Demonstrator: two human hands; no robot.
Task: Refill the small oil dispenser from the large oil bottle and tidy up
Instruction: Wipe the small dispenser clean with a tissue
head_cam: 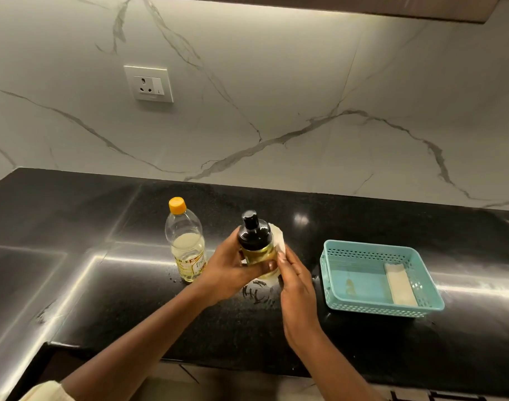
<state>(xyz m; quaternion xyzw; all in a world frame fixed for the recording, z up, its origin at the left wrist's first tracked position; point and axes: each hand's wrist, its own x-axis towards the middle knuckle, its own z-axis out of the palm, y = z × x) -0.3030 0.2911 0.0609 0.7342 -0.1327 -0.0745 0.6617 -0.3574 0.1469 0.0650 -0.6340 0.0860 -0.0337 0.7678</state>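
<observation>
The small oil dispenser (254, 241), a glass jar of yellow oil with a black pump cap, is held upright above the black counter. My left hand (230, 264) grips its body, thumb across the front. My right hand (293, 273) presses a white paper tissue (277, 241) against the dispenser's right and back side. The large oil bottle (186, 241), clear plastic with an orange cap on and about half full, stands upright just left of my left hand. An oily smear (256, 293) shows on the counter below the dispenser.
A teal plastic basket (337, 290) sits on the counter (363, 342) to the right, holding a folded pale cloth (399, 283). A wall socket (149, 83) is on the marble backsplash. A sink edge lies at far left.
</observation>
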